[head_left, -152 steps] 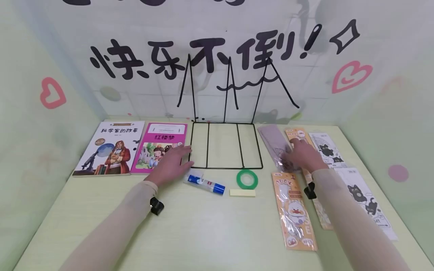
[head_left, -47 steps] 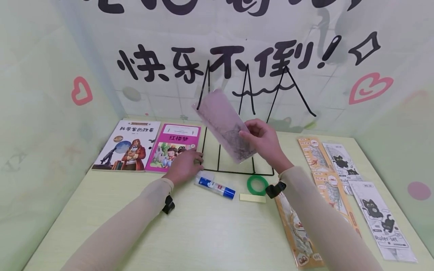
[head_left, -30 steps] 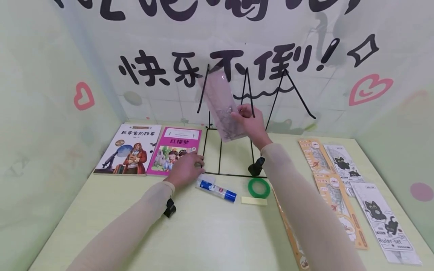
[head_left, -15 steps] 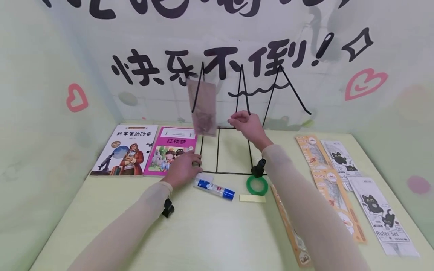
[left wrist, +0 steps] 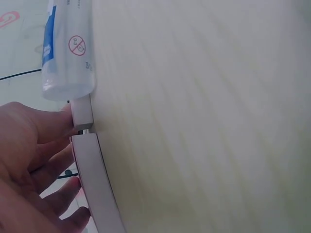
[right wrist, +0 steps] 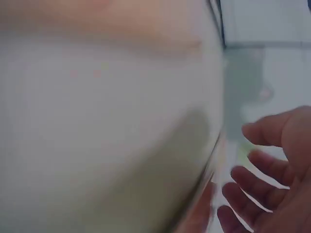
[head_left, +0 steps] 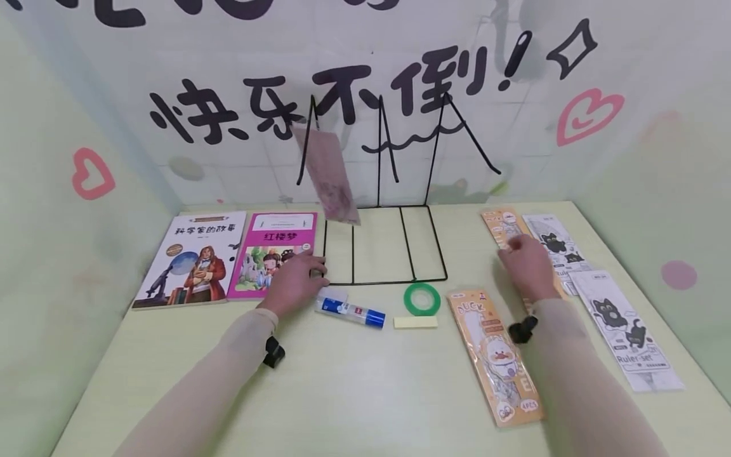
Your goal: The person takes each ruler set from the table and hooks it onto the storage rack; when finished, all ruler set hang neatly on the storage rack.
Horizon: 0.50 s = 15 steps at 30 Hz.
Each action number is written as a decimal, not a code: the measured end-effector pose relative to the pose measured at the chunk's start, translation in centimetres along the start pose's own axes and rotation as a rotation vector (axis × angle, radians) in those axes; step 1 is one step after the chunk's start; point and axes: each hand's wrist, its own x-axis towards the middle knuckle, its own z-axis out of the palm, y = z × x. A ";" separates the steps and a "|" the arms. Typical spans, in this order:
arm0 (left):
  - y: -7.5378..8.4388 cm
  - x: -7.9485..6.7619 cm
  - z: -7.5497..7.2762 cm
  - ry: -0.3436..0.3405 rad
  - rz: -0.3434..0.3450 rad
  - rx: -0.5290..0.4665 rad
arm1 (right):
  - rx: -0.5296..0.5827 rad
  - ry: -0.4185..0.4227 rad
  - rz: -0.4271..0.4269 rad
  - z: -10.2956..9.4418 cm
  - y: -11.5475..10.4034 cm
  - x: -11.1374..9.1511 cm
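Observation:
My left hand (head_left: 294, 282) holds the front left corner of a black wire rack (head_left: 384, 282) between thumb and fingers, beside a pink book (head_left: 274, 238). In the left wrist view its thumb lies by a small white block at the end of a glue stick (left wrist: 70, 63). From the rack's left prong hangs a purple-tinted flat packet (head_left: 328, 171), tilted. My right hand (head_left: 528, 266) is over an orange duck ruler packet (head_left: 504, 221), which it partly hides. Its fingers (right wrist: 252, 187) are spread and loosely bent in the right wrist view, with nothing between them.
A second orange packet (head_left: 497, 362) lies nearer the front. Two cat-printed ruler sets (head_left: 619, 330) lie along the right. Green tape (head_left: 421, 299) and a pale yellow strip (head_left: 415, 322) are in front of the rack. A white book (head_left: 191, 260) lies far left.
My right hand carried the purple-tinted packet from the right side to the rack, hung it on the left prong and let go. It has since moved back right. My left hand stayed at the rack.

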 end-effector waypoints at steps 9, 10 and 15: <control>-0.3 0.3 -0.2 -0.014 -0.027 0.016 | -0.210 -0.083 0.125 -3.3 3.3 -1.3; -0.3 0.3 -0.1 -0.020 -0.034 0.011 | -0.218 -0.097 0.128 -3.3 3.2 -1.2; -0.7 0.1 0.4 -0.034 -0.059 0.002 | -0.188 -0.208 0.185 -3.3 2.9 -0.2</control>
